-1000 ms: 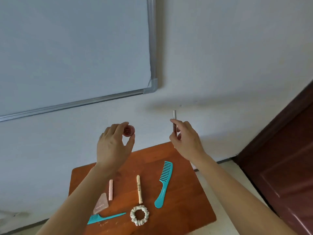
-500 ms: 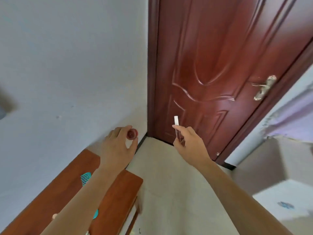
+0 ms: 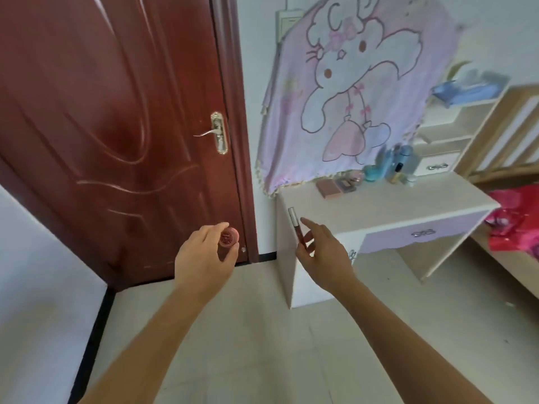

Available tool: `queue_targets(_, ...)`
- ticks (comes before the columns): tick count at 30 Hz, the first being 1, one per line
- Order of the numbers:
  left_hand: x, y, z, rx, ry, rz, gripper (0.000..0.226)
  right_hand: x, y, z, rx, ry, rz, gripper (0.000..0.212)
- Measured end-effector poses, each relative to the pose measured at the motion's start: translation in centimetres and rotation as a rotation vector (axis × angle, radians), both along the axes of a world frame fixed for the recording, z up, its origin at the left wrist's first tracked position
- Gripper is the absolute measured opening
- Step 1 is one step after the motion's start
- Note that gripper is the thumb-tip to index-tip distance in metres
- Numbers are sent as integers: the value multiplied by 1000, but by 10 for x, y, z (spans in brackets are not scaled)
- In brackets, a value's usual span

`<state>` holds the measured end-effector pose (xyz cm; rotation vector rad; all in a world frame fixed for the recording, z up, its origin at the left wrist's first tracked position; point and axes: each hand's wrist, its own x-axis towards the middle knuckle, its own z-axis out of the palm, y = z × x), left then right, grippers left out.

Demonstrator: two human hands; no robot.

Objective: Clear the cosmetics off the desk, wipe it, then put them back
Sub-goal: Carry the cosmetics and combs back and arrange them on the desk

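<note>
My left hand holds a small round pink jar between thumb and fingers, out in front of the door. My right hand grips a slim lip gloss tube with a silver cap and dark red body, held upright near the left end of the desk. The white and lilac desk stands to the right. At its back edge sit flat palettes and several bottles.
A dark red door with a metal handle fills the left. A pink cartoon blanket hangs on the wall above the desk. Shelves stand at the right, a red bag beside the desk. Pale floor tiles lie below.
The view has swung right, from the small brown table with combs, past the door, to the white desk. Both hands keep the same items.
</note>
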<state>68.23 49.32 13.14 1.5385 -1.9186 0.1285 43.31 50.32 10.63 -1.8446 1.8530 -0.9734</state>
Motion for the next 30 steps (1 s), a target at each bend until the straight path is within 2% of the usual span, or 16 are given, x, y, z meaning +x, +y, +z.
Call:
queue_targets(3, -86, -27, -4, -7, -54, -124, 40, -81, -3, -5, 11, 4, -101, 40)
queue_targets(8, -175, -70, -8, 5, -54, -259, 36, -164, -31, -5, 10, -36, -218, 38)
queue_targets(16, -255, -191, -24, 91, -92, -377, 39, -235, -123, -14, 25, -57, -336, 38)
queue_targets(24, -332, -331, -10, 145, -73, -557, 33, -300, -233, -2, 18, -50, -514, 39)
queue_targets(30, -402, -394, -35, 210, -59, -604, 29, -360, -277, -16, 93, -60, -603, 41)
